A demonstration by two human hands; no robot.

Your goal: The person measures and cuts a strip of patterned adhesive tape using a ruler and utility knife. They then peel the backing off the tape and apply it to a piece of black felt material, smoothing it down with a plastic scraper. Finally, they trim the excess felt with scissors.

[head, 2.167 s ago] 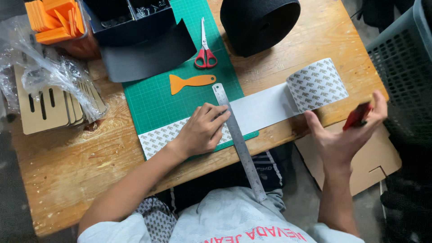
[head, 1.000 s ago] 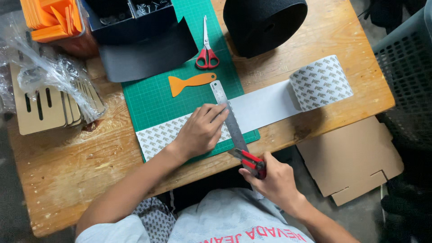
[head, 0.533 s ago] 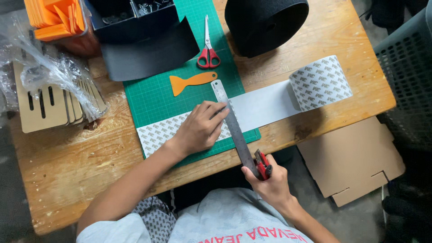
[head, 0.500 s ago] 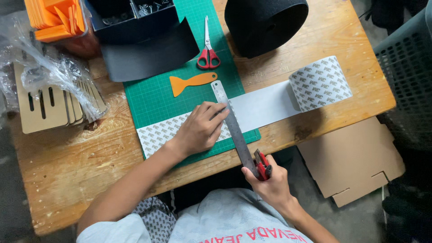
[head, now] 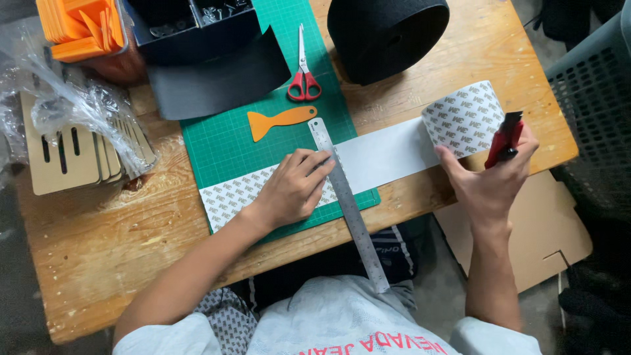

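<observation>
White patterned-backed adhesive roll (head: 463,118) by counter's right edge, strip (head: 374,158) under steel ruler (head: 345,197), pinned by flat left hand (head: 292,190); right hand (head: 490,177), gripping red utility knife (head: 505,138), lifted off ruler's near end: cutting pass apparently finished.

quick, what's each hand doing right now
Left hand: open, flat, pressing the metal ruler onto the patterned sheet.
Right hand: closed on a red utility knife, fingers by the sheet roll.

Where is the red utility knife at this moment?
In the head view, the red utility knife is in the right hand, at the right end of the table, just beside the patterned tape roll.
</observation>
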